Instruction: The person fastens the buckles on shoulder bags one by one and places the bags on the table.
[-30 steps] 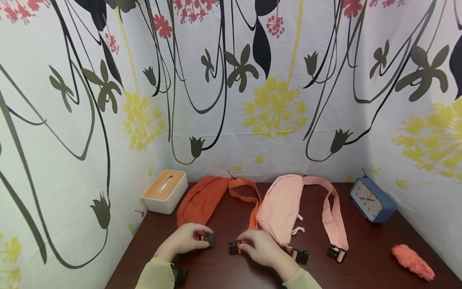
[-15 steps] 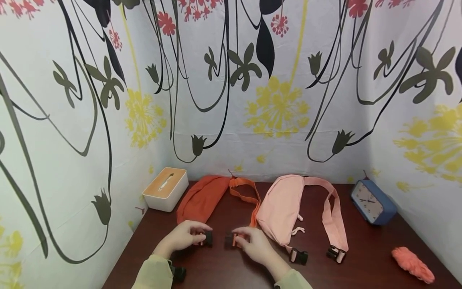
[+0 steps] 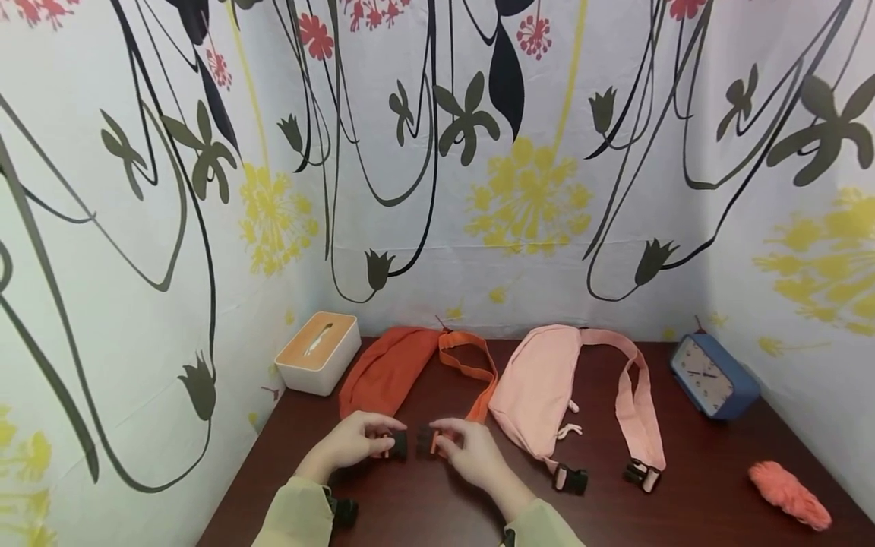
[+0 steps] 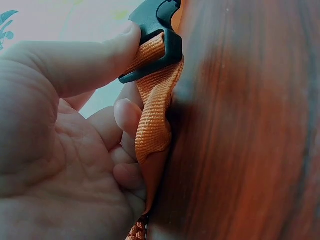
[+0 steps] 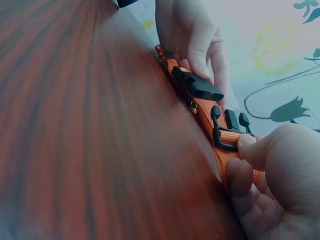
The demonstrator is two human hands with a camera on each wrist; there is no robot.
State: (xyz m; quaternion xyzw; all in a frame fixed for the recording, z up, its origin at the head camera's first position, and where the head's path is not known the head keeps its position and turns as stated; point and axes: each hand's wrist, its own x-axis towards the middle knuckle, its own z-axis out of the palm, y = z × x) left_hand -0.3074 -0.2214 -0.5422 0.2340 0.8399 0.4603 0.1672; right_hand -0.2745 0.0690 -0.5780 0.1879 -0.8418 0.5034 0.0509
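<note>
An orange waist bag (image 3: 386, 372) lies at the back of the table, its strap (image 3: 472, 372) looping to the right. My left hand (image 3: 345, 444) pinches the black socket half (image 5: 202, 89) of the strap's buckle between thumb and fingers; orange webbing (image 4: 155, 115) runs down from it past the curled fingers. Between the thumb and fingers of my right hand (image 3: 478, 456) is the pronged half (image 5: 227, 125) of the buckle, its prongs facing the socket. A small gap separates the two halves, close over the table.
A pink waist bag (image 3: 536, 380) with an undone buckle lies to the right. Behind on the left stands a tissue box (image 3: 317, 353); a blue clock (image 3: 714, 376) and a coral yarn bundle (image 3: 789, 494) are at the right. Patterned cloth walls (image 3: 410, 190) enclose the table.
My right hand has moved left and slightly away from me with the pronged half, narrowing the gap to the socket half. My left hand has shifted only a little.
</note>
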